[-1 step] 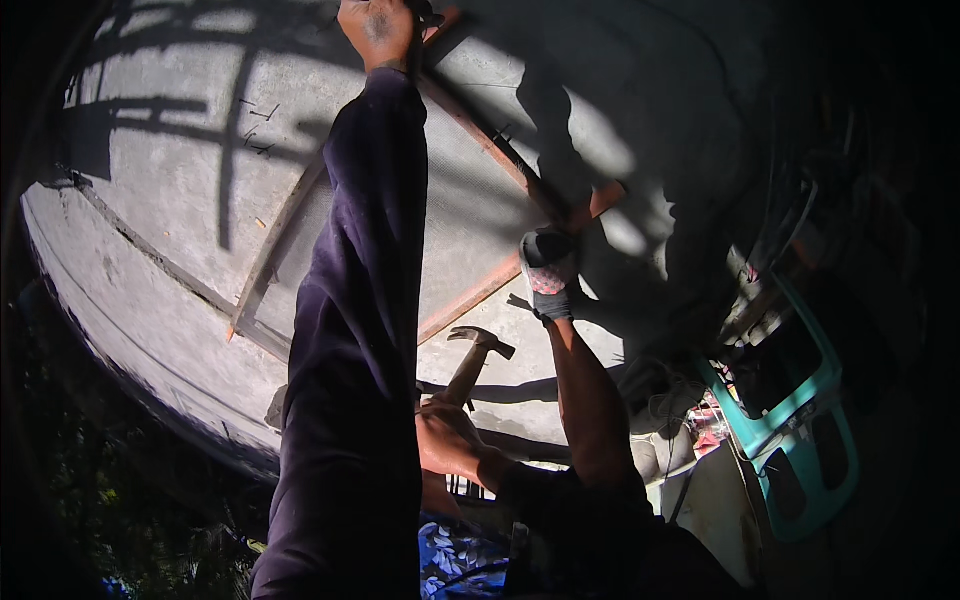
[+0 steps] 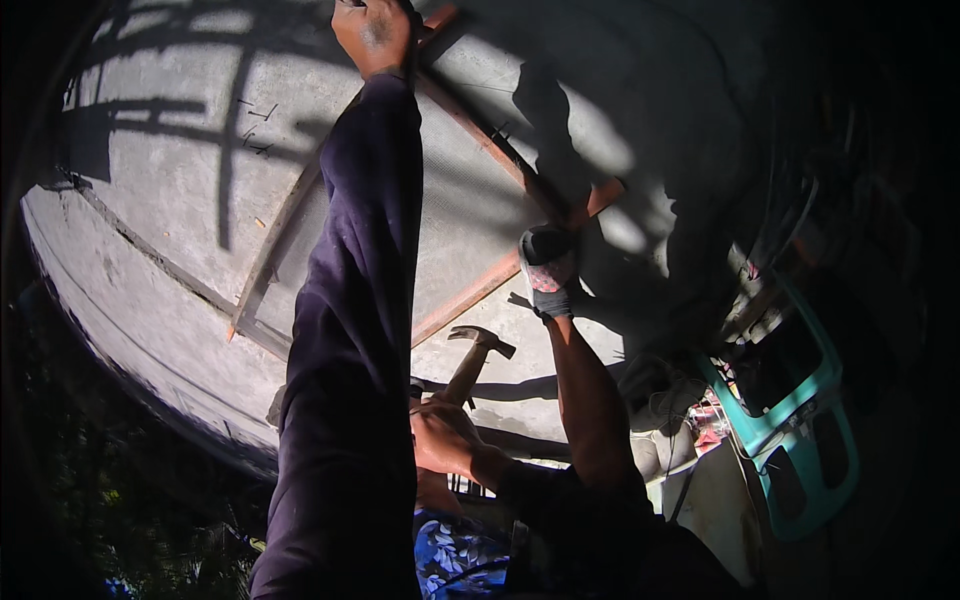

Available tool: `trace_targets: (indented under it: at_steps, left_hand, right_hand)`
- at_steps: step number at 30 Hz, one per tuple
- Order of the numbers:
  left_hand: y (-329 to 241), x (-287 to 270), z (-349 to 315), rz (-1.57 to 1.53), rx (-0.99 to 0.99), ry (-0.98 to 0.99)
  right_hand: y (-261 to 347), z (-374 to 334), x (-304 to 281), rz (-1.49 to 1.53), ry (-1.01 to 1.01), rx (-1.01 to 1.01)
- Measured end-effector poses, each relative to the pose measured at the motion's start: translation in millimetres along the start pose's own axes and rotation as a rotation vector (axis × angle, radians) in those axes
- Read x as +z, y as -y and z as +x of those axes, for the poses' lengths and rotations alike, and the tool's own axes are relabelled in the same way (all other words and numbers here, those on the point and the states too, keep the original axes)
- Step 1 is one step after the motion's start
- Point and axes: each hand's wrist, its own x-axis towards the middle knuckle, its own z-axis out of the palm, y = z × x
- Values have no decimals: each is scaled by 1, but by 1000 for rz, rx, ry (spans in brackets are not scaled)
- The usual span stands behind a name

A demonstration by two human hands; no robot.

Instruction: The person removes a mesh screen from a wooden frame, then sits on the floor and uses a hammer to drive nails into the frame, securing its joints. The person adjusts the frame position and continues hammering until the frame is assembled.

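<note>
My left hand (image 2: 374, 38) reaches to the upper edge of the view, at the end of a long dark purple sleeve. It looks curled, next to one corner of a wooden frame (image 2: 482, 133); its fingertips are cut off or shaded. Fine mesh (image 2: 465, 215) appears to fill the frame, which lies flat on the concrete. Low in the middle, my right hand (image 2: 443, 436) is wrapped round the handle of a claw hammer (image 2: 466, 372), head up. My left sleeve covers part of the frame. A foot in dark footwear (image 2: 548, 262) rests by the frame's near right corner.
Several loose nails (image 2: 262, 112) lie on the concrete floor (image 2: 180, 180) left of the frame. At the right lies a teal plastic chair (image 2: 790, 430). Beside it are cords and cluttered items (image 2: 712, 420). Hard shadows cross the floor; dark foliage (image 2: 140, 510) fills the lower left.
My left hand and sleeve have shifted slightly to the left. The hammer, my right hand and the frame look almost unchanged.
</note>
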Motion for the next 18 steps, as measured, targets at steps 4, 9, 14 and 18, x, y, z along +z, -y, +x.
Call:
trace_targets:
  at_steps: [4,9,14,18]
  left_hand:
    - [18,-55,-9,1097,209,305]
    - [62,-105,-42,1535,-107,854]
    - [71,-101,-36,1592,-207,756]
    - [33,-128,-32,1388,-36,597]
  right_hand:
    - [-2,5,-12,-44,-69,-94]
    - [-7,7,-14,-65,-13,-115]
    - [-4,6,-4,-288,264,-35]
    - [-2,4,-2,-43,-20,-96]
